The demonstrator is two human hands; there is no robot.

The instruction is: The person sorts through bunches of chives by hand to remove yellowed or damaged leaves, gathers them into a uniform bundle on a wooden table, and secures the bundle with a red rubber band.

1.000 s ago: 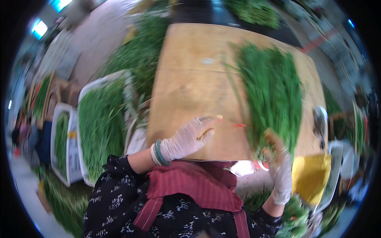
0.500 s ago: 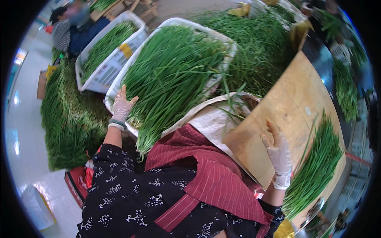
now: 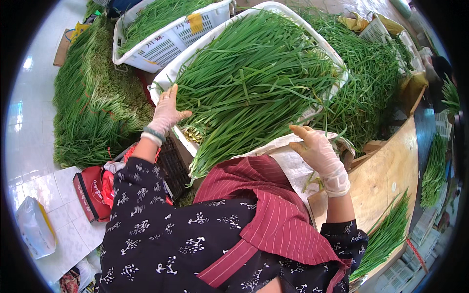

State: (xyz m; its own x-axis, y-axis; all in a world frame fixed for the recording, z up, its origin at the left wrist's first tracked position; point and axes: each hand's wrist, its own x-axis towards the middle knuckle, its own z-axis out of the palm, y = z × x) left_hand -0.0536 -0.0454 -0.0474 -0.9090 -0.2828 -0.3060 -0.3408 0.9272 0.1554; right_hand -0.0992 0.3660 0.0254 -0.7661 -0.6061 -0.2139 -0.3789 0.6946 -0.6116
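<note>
Long green garlic chives (image 3: 254, 73) heap up in a white plastic crate (image 3: 337, 53) in front of me. My left hand (image 3: 168, 110), in a thin clear glove, is at the crate's near left rim beside the chives, fingers spread, gripping nothing. My right hand (image 3: 317, 154), gloved likewise, hangs over a white sack cloth (image 3: 293, 171) near the crate's right end. Its fingers are bent but apart, with nothing visible between them. A loose bundle of chives (image 3: 386, 239) lies on the wooden board (image 3: 386, 176) to my right.
A second white crate (image 3: 171, 41) of greens stands at the far left. Stacked chive bundles (image 3: 83, 112) lie on the left, and a loose green pile (image 3: 361, 73) sits behind the board. A red bag (image 3: 93, 193) and a clear plastic bag (image 3: 36, 227) rest on the tiled floor.
My right hand has moved left off the wooden board toward the crate. My left hand stays by the crate's near left rim. The view has shifted, with the crate now further right.
</note>
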